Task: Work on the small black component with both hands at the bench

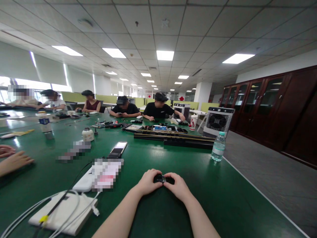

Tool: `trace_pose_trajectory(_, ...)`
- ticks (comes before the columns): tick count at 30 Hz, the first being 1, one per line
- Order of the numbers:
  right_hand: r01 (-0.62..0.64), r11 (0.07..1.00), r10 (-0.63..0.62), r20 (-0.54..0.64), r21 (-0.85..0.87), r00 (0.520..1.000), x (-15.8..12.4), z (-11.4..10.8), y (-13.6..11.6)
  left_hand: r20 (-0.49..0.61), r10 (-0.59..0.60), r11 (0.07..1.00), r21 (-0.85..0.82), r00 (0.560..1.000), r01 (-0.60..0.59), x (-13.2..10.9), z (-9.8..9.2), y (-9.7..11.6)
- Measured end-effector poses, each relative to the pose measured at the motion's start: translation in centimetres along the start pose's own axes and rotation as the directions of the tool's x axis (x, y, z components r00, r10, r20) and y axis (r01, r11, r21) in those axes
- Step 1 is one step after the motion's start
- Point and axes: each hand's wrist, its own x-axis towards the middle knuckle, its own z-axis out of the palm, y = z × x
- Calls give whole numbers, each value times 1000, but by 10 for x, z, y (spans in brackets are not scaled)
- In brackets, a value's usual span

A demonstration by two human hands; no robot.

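My left hand point(148, 181) and my right hand point(178, 187) meet over the green table point(223, 198), just in front of me. Both are curled round a small black part point(162, 179) held between their fingertips. Only its top shows, so I cannot make out what it is. The hands rest on or just above the tabletop.
A phone point(118, 149) and a white power bank point(85, 182) lie to the left, near a white flat device with cables point(61, 216). A water bottle point(218, 146) stands at the right edge. Long black rails point(173, 137) cross the middle. Another person's hand point(15, 162) rests at left; several people sit far off.
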Motion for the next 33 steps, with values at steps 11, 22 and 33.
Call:
trace_pose_trajectory(11,-15,999,15,2,-28,1000,-1,-1,-2,35,-6,1000,-20,999,7,0,-4,2)
trace_pose_trajectory(22,54,982,-51,20,-180,998,-2,-1,-5,47,-26,998,-64,999,29,0,-7,6)
trace_pose_trajectory(33,-2,991,19,-127,133,992,3,-2,-2,39,-32,998,-49,999,34,-1,-8,7)
